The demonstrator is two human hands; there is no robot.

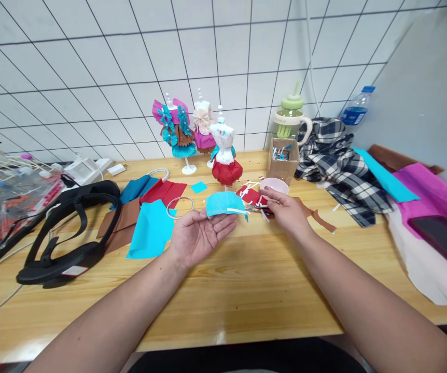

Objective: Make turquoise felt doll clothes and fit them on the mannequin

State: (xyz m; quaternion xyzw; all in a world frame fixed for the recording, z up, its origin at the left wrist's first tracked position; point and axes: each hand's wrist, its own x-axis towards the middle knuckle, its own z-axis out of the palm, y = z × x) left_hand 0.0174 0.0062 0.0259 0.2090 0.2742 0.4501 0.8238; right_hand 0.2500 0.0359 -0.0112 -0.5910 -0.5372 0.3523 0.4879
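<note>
My left hand [200,235] is palm up, thumb and fingers holding a small piece of blue crepe paper [223,202] with a white strip along its lower edge. My right hand [285,210] reaches over paper scraps, its fingers stretched to the left and apart. Under those fingertips lie red paper [251,196], white strips and what looks like scissors, partly hidden. A pink bowl [276,185] sits just behind the right hand. Straight ahead, a small white dress form [223,137] wears a puffed red paper skirt [227,172].
Two dressed forms [175,127] stand at the wall. Left are folded papers [151,233], a ring [180,207] and a black headset [71,243]. A cardboard box [283,163], green-lidded jug [291,116], plaid cloth [328,155] and dark phone [445,243] are right.
</note>
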